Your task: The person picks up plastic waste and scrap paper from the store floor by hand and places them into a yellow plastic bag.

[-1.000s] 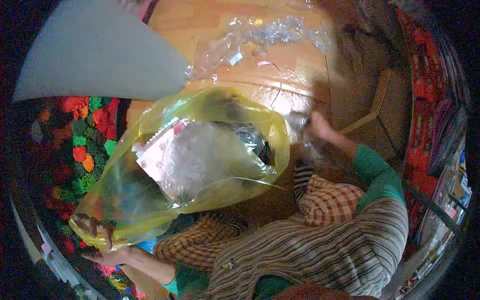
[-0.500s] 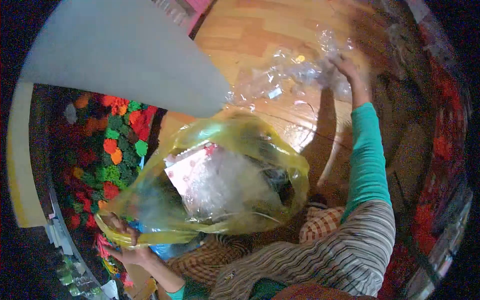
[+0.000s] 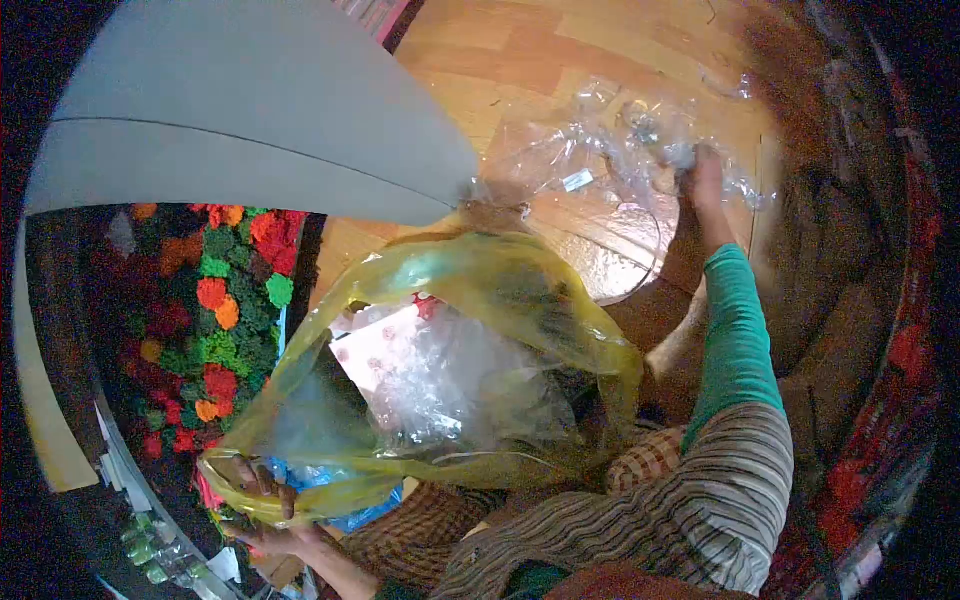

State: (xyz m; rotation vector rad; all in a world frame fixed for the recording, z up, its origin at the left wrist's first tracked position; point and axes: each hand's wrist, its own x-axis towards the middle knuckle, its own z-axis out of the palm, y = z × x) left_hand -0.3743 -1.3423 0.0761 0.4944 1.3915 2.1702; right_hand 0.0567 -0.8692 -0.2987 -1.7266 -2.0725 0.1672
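A translucent yellow plastic bag (image 3: 490,265) lies wide-mouthed in front of my body. My left hand (image 3: 275,525) grips its rim at the lower left, with the fingers showing through the film. Inside the bag are crumpled clear plastic (image 3: 470,380) and a white sheet with reddish marks (image 3: 375,350). Farther out, at the upper right, my right hand (image 3: 706,185) is closed on clear plastic wrapping (image 3: 620,150) spread over the wooden floor. A small white label (image 3: 578,180) shows on that wrapping. My right fingertips are partly hidden.
Left of the bag stand many red, green and orange tufts (image 3: 225,300). A large pale grey panel (image 3: 250,110) juts in from the upper left. Blue plastic (image 3: 365,515) lies beneath the bag near my checkered-clothed legs (image 3: 420,530). Wooden floor (image 3: 480,60) extends beyond.
My right hand has shifted slightly down in the view, and the clear wrapping has spread to the right. My left hand still holds the bag's rim. The camera view has tilted a little.
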